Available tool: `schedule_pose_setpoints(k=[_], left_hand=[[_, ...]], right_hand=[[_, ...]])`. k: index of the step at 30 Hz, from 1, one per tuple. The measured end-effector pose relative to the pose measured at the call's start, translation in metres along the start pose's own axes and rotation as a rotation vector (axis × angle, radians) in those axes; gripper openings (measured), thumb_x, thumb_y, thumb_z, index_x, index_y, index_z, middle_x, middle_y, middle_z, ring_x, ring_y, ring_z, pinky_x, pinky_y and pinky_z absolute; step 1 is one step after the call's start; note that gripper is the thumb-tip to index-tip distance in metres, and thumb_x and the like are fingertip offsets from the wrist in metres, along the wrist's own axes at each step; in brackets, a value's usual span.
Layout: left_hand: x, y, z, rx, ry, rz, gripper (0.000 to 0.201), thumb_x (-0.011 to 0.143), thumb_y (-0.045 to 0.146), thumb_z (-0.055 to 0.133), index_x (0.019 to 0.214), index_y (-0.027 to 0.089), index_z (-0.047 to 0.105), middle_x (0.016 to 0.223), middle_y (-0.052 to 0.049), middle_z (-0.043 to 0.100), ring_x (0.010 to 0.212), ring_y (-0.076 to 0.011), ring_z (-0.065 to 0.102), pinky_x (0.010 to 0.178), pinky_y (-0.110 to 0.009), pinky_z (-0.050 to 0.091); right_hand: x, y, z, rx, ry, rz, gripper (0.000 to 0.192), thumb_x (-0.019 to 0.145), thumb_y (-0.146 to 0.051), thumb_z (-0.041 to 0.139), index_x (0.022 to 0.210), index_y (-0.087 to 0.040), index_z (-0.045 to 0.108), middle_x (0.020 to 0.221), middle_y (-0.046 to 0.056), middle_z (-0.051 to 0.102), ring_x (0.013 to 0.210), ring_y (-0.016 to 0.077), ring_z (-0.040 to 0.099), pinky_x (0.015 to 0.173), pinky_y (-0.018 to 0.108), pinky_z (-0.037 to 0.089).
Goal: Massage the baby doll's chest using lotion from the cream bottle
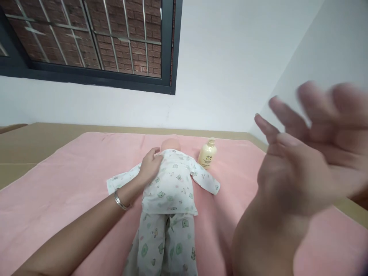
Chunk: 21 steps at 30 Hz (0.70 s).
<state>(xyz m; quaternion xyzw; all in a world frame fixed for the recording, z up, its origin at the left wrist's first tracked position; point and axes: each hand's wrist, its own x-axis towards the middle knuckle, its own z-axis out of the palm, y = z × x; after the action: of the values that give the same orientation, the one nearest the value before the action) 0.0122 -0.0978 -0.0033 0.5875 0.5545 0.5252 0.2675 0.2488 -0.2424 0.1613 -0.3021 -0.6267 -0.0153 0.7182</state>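
A baby doll [172, 184] in a white long-sleeved top and trousers with small green prints lies stretched out, head away from me. Its bare round head shows only in part above the collar, with no face in sight. My left hand [151, 165], a silver bangle at its wrist, rests on the doll's upper body near the shoulder, fingers extended and thumb apart. Raised high at the right and close to the camera, my right hand [307, 157] is blurred, with its fingers spread and nothing in it.
Beneath the doll a pink blanket [71, 191] covers a tan surface [17, 153]. A pale yellow pump bottle [207, 154] stands beside the doll's right-side sleeve. Behind are a white wall [224, 76] and a dark-framed barred window [168, 57].
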Motion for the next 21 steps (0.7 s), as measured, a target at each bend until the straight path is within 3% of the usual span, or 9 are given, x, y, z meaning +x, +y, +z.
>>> schedule_pose_setpoints(k=[1,4,7,9,11,15,18,21], left_hand=[[0.001,0.012,0.000,-0.085,0.004,-0.011,0.036,0.083,0.032,0.055,0.115,0.020,0.066,0.131,-0.011,0.067,0.128,-0.0293,0.058,0.115,-0.044,0.039],[0.003,0.054,0.011,-0.471,-0.092,-0.045,0.032,0.087,0.036,0.052,0.108,0.018,0.068,0.129,-0.014,0.068,0.128,-0.0270,0.059,0.116,-0.040,0.040],[0.010,0.095,0.036,-0.863,-0.344,-0.316,0.049,0.095,0.045,0.040,0.119,0.010,0.064,0.137,-0.022,0.062,0.131,-0.0278,0.058,0.114,-0.038,0.043],[0.017,0.116,0.054,-0.998,-0.466,-0.521,0.066,0.097,0.053,0.031,0.134,0.004,0.055,0.147,-0.026,0.052,0.139,-0.0289,0.052,0.114,-0.037,0.043],[0.026,0.130,0.071,-1.087,-0.508,-0.665,0.075,0.098,0.056,0.026,0.148,0.002,0.040,0.155,-0.027,0.041,0.146,-0.0284,0.043,0.113,-0.037,0.044],[0.039,0.140,0.095,-1.255,-0.502,-0.784,0.080,0.099,0.057,0.019,0.157,0.002,0.020,0.161,-0.027,0.031,0.149,-0.0260,0.037,0.108,-0.034,0.050],[0.042,0.137,0.103,-1.340,-0.496,-0.807,0.083,0.098,0.057,0.023,0.156,-0.002,0.021,0.157,-0.029,0.036,0.146,-0.0265,0.043,0.103,-0.031,0.053],[0.039,0.127,0.095,-1.388,-0.515,-0.811,0.082,0.097,0.055,0.029,0.156,-0.001,0.024,0.155,-0.029,0.040,0.143,-0.0282,0.047,0.099,-0.032,0.056]], right_hand=[[0.005,0.012,0.002,0.001,0.063,-0.007,0.049,0.091,-0.016,0.049,0.137,-0.031,0.051,0.142,0.001,0.054,0.131,0.0254,0.056,0.108,0.050,0.049],[0.018,0.064,0.005,-0.127,-0.022,0.167,0.043,0.086,-0.017,0.050,0.127,-0.019,0.061,0.128,0.008,0.065,0.120,0.0241,0.064,0.109,0.050,0.048],[0.020,0.115,0.010,-0.415,-0.276,0.479,0.054,0.086,-0.019,0.044,0.139,-0.017,0.056,0.143,0.011,0.058,0.136,0.0261,0.052,0.118,0.049,0.038],[0.014,0.138,0.017,-0.522,-0.484,0.550,0.060,0.087,-0.017,0.042,0.146,-0.012,0.050,0.152,0.012,0.050,0.144,0.0253,0.042,0.123,0.044,0.031],[0.007,0.152,0.025,-0.554,-0.623,0.559,0.060,0.088,-0.016,0.038,0.147,-0.010,0.048,0.153,0.012,0.049,0.144,0.0235,0.042,0.122,0.039,0.031],[-0.005,0.164,0.040,-0.708,-0.718,0.502,0.055,0.087,-0.008,0.035,0.138,-0.008,0.054,0.146,0.016,0.054,0.138,0.0232,0.047,0.116,0.034,0.035],[-0.008,0.167,0.046,-0.873,-0.804,0.439,0.046,0.087,-0.005,0.034,0.126,-0.005,0.059,0.132,0.020,0.061,0.129,0.0257,0.052,0.110,0.034,0.036],[-0.009,0.165,0.052,-1.012,-0.857,0.408,0.045,0.089,-0.003,0.031,0.125,-0.006,0.058,0.133,0.021,0.060,0.131,0.0268,0.049,0.114,0.039,0.031]])
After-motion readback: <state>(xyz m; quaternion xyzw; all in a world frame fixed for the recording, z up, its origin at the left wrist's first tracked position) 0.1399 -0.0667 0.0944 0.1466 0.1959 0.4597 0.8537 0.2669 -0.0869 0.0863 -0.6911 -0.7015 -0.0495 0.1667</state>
